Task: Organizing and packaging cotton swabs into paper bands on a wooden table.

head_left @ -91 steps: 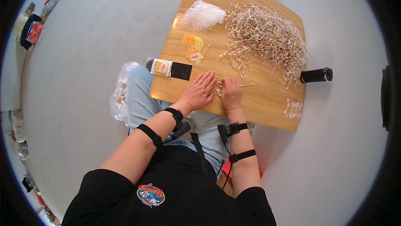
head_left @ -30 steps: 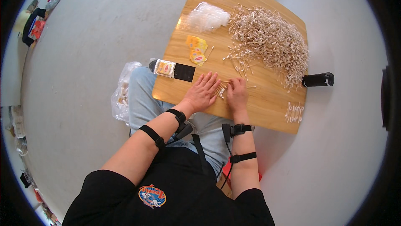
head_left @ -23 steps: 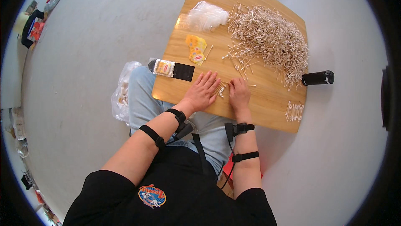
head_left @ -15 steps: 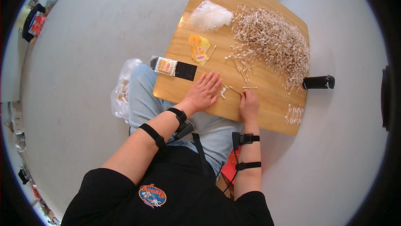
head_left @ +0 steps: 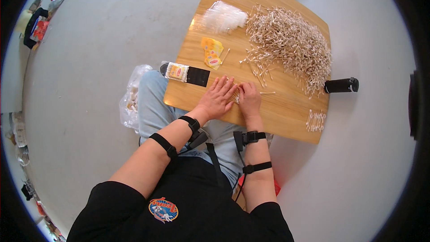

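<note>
My left hand [head_left: 215, 99] lies flat on the wooden table [head_left: 190, 96], fingers stretched out over a small row of cotton swabs [head_left: 235, 96]. Only the swabs' ends show beside its fingertips. Right against that row, my right hand [head_left: 250, 100] has its fingers pinched on a cotton swab, which the fingers mostly hide. A single loose swab [head_left: 268, 93] lies just right of this hand. Left of my left hand, a clear packet of swabs with a yellow card [head_left: 177, 72] rests by a black strip [head_left: 197, 76] at the table's edge.
A large heap of cotton swabs [head_left: 293, 45] covers the far right. Clear plastic bags [head_left: 224, 17] and yellow printed cards [head_left: 212, 53] lie farther left. A small swab group [head_left: 316, 120] sits at the right edge, near a black cylinder [head_left: 341, 85] beyond the table.
My right hand has moved left with the cotton swab, from a short way off up to the row beside my left hand. The left hand stays in place.
</note>
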A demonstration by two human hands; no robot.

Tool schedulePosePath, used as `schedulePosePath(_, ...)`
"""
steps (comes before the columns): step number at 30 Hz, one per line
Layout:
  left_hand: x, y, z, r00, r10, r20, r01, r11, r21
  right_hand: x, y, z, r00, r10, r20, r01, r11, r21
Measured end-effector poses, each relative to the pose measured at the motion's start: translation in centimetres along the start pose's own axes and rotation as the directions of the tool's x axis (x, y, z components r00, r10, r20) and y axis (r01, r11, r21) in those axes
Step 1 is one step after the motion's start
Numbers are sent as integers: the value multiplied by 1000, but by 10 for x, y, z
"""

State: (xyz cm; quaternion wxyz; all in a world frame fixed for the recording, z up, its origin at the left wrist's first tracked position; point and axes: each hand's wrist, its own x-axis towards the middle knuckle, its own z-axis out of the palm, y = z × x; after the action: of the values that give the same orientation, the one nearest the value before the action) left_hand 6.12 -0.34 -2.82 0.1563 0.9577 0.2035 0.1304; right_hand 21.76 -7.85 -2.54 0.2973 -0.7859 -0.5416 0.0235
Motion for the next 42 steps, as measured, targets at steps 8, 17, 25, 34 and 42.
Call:
schedulePosePath(8,0,-2,-2,1000,8,11,-8,1000,-10,18,-8,-11,968,-27,-251,18,999,-38)
schedulePosePath(17,0,-1,-2,999,5,35,-5,1000,-8,24,0,5,955,137,-264,-170,980,-105)
schedulePosePath(25,0,-1,-1,999,11,30,-12,1000,25,45,2,11,988,118,-95,-132,979,-152)
schedulePosePath(34,-1,-2,-1,999,8,42,-10,999,46,28,13,10,984,81,-161,-89,995,-41)
schedulePosePath(42,0,-1,-3,999,17,39,-17,1000,-6,4,21,9,917,207,-340,-195,978,69)
